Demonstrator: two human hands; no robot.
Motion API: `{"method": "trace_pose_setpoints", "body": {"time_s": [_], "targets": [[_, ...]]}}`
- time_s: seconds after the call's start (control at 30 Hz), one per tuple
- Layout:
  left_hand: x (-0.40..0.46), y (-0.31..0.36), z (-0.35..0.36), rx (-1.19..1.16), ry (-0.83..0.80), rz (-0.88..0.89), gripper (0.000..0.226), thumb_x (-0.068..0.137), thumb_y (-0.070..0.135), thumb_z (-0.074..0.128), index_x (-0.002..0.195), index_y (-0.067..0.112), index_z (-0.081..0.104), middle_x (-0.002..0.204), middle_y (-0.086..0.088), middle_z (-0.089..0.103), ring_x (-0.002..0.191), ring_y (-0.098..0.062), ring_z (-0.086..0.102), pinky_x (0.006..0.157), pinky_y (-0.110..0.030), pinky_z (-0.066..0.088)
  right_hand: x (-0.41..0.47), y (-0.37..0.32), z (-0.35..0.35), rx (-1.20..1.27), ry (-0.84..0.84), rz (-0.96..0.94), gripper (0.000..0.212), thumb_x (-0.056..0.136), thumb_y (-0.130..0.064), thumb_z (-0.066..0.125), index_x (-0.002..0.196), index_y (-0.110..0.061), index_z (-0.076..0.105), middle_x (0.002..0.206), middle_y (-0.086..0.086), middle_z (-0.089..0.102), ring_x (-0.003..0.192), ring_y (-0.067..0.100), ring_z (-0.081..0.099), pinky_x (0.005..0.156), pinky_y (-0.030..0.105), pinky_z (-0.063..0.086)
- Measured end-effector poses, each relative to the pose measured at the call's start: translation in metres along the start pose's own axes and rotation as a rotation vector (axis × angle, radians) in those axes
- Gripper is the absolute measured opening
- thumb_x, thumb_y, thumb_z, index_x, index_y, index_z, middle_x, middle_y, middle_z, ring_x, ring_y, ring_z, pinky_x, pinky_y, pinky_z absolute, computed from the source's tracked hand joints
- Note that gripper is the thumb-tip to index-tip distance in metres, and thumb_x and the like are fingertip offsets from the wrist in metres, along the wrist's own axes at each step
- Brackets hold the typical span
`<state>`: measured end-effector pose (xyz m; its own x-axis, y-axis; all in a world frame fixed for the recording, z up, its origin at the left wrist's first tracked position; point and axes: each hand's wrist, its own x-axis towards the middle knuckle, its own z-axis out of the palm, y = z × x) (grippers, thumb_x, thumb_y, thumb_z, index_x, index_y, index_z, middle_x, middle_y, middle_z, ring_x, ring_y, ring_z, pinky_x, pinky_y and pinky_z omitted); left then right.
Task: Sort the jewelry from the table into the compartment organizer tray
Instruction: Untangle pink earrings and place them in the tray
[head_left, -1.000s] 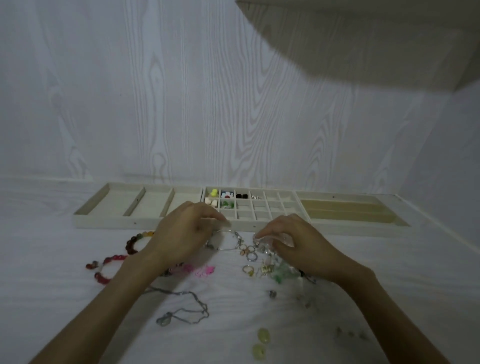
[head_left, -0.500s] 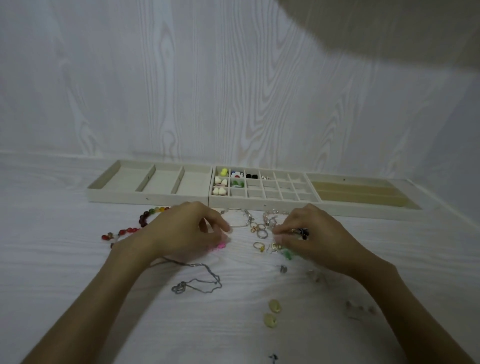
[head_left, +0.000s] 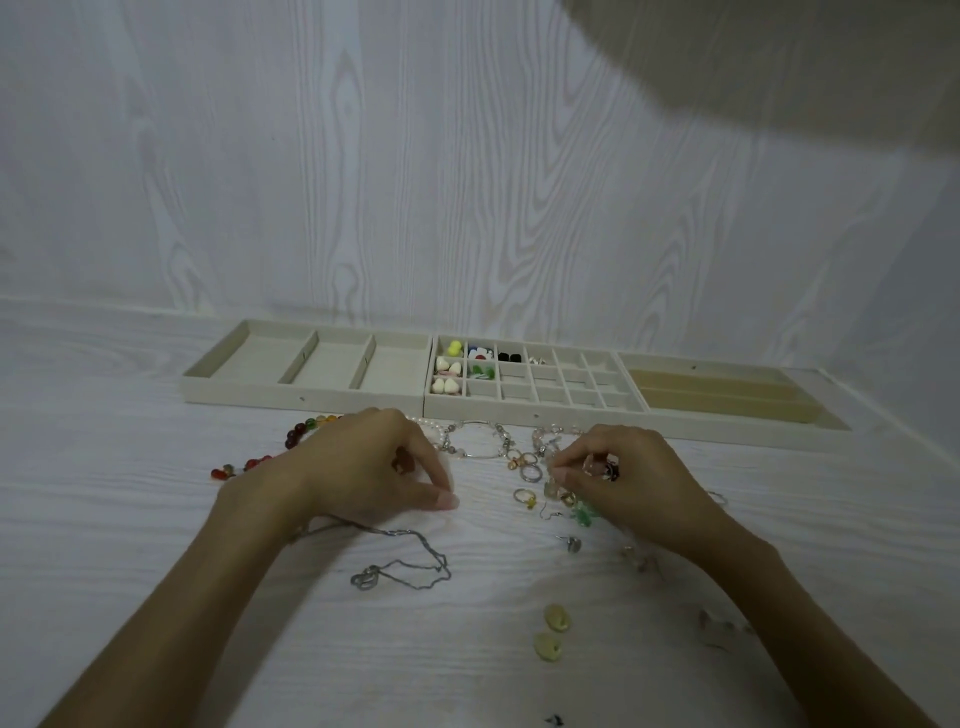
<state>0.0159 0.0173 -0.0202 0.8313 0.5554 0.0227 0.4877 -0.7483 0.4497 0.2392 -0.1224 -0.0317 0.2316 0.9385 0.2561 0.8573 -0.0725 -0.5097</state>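
fingers (head_left: 563, 470) of your right hand (head_left: 634, 488) are pinching narrow around small pieces in the cluster of rings and green beads (head_left: 558, 493) on the pale wood-grain worktop (head_left: 156, 519); something clear and something dark are showing between them, though exactly what you are holding is too small to tell. your left hand (head_left: 363, 473) is resting curled, thumb and forefinger nearly closed just above the worktop, and whether anything is gripped there cannot be told.

compared with a second ago, both of your hands are sitting lower and nearer to you, away from the front wall of the long beige compartment organizer tray (head_left: 311, 402), and the silver bangle with charms (head_left: 478, 441) you were handling is now lying free between your hands, just in front of the tray. that suggests you are letting the bangle go and switching to small items.

only the left columns of the small grid are filled: yellow, cream, green, black and mixed beads. the three wide left compartments look bare. still loose are the red and amber beaded bracelet (head_left: 291, 447), the thin silver chain necklace with a pendant (head_left: 400, 569) and two pale yellow discs (head_left: 553, 631), so most of the sorting is ahead of you.
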Motion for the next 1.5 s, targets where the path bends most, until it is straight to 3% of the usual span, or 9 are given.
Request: {"method": "trace_pose_setpoints", "body": {"time_s": [0.17, 0.3, 0.4, 0.57, 0.73, 0.9, 1.07, 1.33, 1.5], "targets": [[0.004, 0.006, 0.005, -0.1, -0.053, 0.073, 0.008, 0.074, 0.042, 0.076, 0.08, 0.039, 0.072, 0.067, 0.036, 0.058, 0.068, 0.01, 0.054, 0.057, -0.006, 0.036, -0.001, -0.001, 0.005, -0.077, 0.02, -0.013, 0.016, 0.087, -0.026, 0.064, 0.098, -0.035, 0.072, 0.081, -0.017, 0.063, 0.078, -0.003, 0.049, 0.064, 0.014, 0.033], [0.007, 0.006, 0.01, -0.213, 0.05, 0.031, 0.011, 0.072, 0.049, 0.074, 0.073, 0.038, 0.075, 0.068, 0.018, 0.068, 0.064, 0.002, 0.058, 0.062, -0.022, 0.051, -0.003, -0.009, 0.013, -0.015, 0.102, -0.051, 0.018, 0.088, -0.024, 0.063, 0.097, -0.037, 0.071, 0.081, -0.02, 0.062, 0.08, -0.002, 0.05, 0.064, 0.014, 0.035], [0.007, 0.016, 0.004, -0.575, 0.161, -0.038, 0.012, 0.08, 0.033, 0.071, 0.08, 0.023, 0.077, 0.066, 0.008, 0.071, 0.063, -0.002, 0.063, 0.059, -0.022, 0.053, -0.003, -0.025, 0.015, 0.297, 0.116, -0.041, 0.02, 0.089, -0.015, 0.062, 0.099, -0.03, 0.072, 0.087, -0.011, 0.069, 0.078, 0.003, 0.061, 0.067, 0.012, 0.046], [0.005, 0.037, 0.003, -1.028, -0.004, -0.259, 0.02, 0.086, 0.03, 0.064, 0.092, 0.014, 0.075, 0.089, -0.003, 0.075, 0.068, -0.004, 0.066, 0.045, -0.013, 0.044, -0.007, -0.047, 0.016, 0.797, 0.023, 0.097, 0.023, 0.087, -0.018, 0.06, 0.108, -0.022, 0.069, 0.089, 0.001, 0.074, 0.08, 0.013, 0.069, 0.075, 0.023, 0.056], [0.004, 0.043, 0.007, -1.049, -0.086, -0.295, 0.023, 0.085, 0.032, 0.064, 0.096, 0.014, 0.074, 0.085, 0.002, 0.075, 0.071, 0.0, 0.069, 0.047, -0.012, 0.046, -0.008, -0.047, 0.017, 0.806, 0.096, 0.122, 0.022, 0.076, -0.022, 0.07, 0.097, -0.017, 0.074, 0.087, 0.001, 0.075, 0.08, 0.014, 0.071, 0.073, 0.02, 0.055], [0.003, 0.045, 0.006, -0.988, -0.103, -0.243, 0.027, 0.085, 0.038, 0.063, 0.105, 0.025, 0.073, 0.099, 0.01, 0.074, 0.095, 0.001, 0.067, 0.061, -0.013, 0.047, -0.005, -0.043, 0.015, 0.649, 0.244, 0.088, 0.019, 0.071, -0.026, 0.074, 0.087, -0.017, 0.075, 0.081, -0.004, 0.075, 0.075, 0.012, 0.07, 0.068, 0.019, 0.055], [0.007, 0.048, 0.011, -0.832, 0.1, -0.143, 0.013, 0.085, 0.02, 0.067, 0.087, 0.032, 0.071, 0.063, 0.022, 0.069, 0.054, 0.013, 0.058, 0.044, -0.005, 0.038, -0.004, -0.04, 0.014, 0.637, 0.199, 0.159, 0.012, 0.075, -0.025, 0.073, 0.085, -0.018, 0.075, 0.08, -0.003, 0.074, 0.076, 0.012, 0.069, 0.069, 0.019, 0.055], [0.023, 0.044, -0.006, -0.841, 0.141, -0.048, 0.014, 0.077, 0.021, 0.074, 0.091, 0.019, 0.076, 0.074, 0.003, 0.075, 0.071, -0.004, 0.068, 0.068, -0.018, 0.051, 0.003, -0.042, -0.004, 0.852, 0.139, 0.258, 0.014, 0.08, -0.021, 0.067, 0.091, -0.018, 0.075, 0.081, -0.005, 0.074, 0.072, 0.002, 0.067, 0.07, 0.016, 0.05], [0.055, 0.062, -0.042, -0.76, 0.128, 0.007, 0.016, 0.082, 0.025, 0.071, 0.097, 0.021, 0.075, 0.079, 0.007, 0.074, 0.064, 0.003, 0.062, 0.061, -0.01, 0.047, 0.034, -0.038, -0.044, 0.737, 0.224, 0.197, 0.012, 0.081, -0.019, 0.067, 0.092, -0.017, 0.073, 0.079, -0.005, 0.073, 0.07, 0.003, 0.063, 0.067, 0.014, 0.051]]}}
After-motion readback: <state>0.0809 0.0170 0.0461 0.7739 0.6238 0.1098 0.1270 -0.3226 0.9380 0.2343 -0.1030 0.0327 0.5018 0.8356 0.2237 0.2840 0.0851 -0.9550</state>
